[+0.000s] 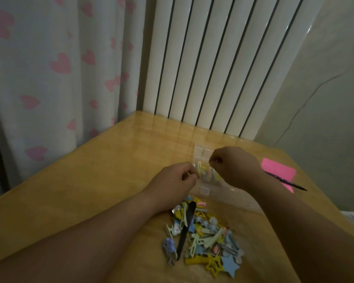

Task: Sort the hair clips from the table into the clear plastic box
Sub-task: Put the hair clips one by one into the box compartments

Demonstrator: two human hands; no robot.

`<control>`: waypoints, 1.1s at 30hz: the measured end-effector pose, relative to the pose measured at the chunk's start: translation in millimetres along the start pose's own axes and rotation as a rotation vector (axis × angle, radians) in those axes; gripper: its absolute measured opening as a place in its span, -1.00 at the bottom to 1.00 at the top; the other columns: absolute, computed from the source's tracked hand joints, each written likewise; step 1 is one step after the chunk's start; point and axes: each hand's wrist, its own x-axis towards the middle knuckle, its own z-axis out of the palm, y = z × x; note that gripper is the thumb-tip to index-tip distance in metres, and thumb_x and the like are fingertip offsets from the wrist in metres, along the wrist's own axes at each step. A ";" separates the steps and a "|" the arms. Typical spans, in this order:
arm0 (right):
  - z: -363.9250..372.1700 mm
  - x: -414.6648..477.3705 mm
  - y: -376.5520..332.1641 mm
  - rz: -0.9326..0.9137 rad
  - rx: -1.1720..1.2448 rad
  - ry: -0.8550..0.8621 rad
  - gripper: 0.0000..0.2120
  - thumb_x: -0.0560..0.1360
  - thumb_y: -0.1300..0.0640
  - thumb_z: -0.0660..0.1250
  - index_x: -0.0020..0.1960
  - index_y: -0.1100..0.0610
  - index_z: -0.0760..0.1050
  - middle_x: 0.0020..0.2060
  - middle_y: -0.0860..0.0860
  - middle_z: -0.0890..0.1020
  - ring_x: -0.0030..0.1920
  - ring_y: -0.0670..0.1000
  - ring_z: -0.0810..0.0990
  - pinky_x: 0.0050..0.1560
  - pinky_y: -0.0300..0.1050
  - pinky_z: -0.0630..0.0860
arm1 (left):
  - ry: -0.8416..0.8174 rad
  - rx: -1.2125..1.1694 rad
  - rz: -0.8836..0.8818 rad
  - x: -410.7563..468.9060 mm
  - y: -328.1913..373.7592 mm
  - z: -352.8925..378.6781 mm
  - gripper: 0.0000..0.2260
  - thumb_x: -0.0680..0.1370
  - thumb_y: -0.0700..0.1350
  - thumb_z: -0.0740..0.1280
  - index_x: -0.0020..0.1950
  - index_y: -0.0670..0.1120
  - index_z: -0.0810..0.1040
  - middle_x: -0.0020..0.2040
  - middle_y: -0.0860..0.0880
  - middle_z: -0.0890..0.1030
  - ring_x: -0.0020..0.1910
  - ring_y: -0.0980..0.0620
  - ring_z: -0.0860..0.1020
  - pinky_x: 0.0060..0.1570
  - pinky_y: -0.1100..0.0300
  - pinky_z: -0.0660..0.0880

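A big pile of colourful plastic hair clips (202, 231) lies on the near part of the shiny wooden table (110, 170). Just behind it sits the small clear plastic box (204, 189) with a few clips inside. The left hand (175, 181) curls at the box's left side. The right hand (234, 166) curls above it. I cannot tell if either hand holds anything. A pink paper (279, 170) and a dark pen (288, 183) lie to the right.

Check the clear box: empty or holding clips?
Holding clips: a few yellow and pale ones show inside the box, in its middle part.

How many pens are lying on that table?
1. The pen lies across the pink paper on the table's right side; others may be hidden.
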 end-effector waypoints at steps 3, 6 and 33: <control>-3.2 -47.3 1.0 0.022 0.261 0.150 -0.88 0.63 -0.03 0.36 0.05 -0.10 0.68 -0.11 -0.18 0.69 -0.12 -0.14 0.63 -0.07 -0.02 0.66 | 0.013 0.009 0.011 -0.6 -0.1 0.4 -0.84 0.71 0.02 0.26 0.05 0.06 0.64 -0.19 0.00 0.59 -0.28 0.06 0.48 -0.23 0.09 0.42; -5.3 -91.0 -3.9 0.032 0.472 0.091 -0.92 0.62 0.00 0.40 0.01 -0.13 0.68 -0.17 -0.19 0.69 -0.16 -0.20 0.64 -0.06 -0.09 0.65 | 0.024 0.029 0.014 -0.7 2.2 0.1 -0.84 0.70 0.00 0.27 0.02 0.04 0.63 -0.23 0.02 0.57 -0.31 0.07 0.45 -0.24 0.10 0.40; -1.6 -103.6 -6.5 -0.005 0.584 0.099 -0.88 0.58 0.03 0.45 -0.08 -0.09 0.53 -0.21 -0.08 0.63 -0.17 -0.12 0.59 -0.19 -0.14 0.58 | 0.029 0.021 0.016 -0.3 -1.2 0.6 -0.84 0.71 0.00 0.29 0.00 0.11 0.64 -0.30 0.06 0.53 -0.39 0.14 0.40 -0.31 0.15 0.34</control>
